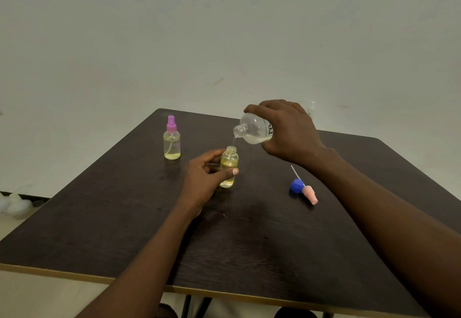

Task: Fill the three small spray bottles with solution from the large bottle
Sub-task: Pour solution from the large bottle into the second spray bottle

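The large bottle (257,130) was gripped mid-body by the right hand (289,130), tipped at one o'clock of the small bottle (229,167) pinched by the left hand (204,176). Both were judged light, slick plastic.

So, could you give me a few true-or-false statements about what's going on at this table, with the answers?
1. The right hand tilts the large bottle over the small open bottle. True.
2. The left hand lies flat on the table, away from the small open bottle. False: it holds that bottle.
3. The purple-topped bottle lies on its side. False: it stands upright, untouched.
4. A blue cap and a pink sprayer lie together on the table. True.
5. The large bottle has its cap on. False: its mouth is open and liquid trickles out.
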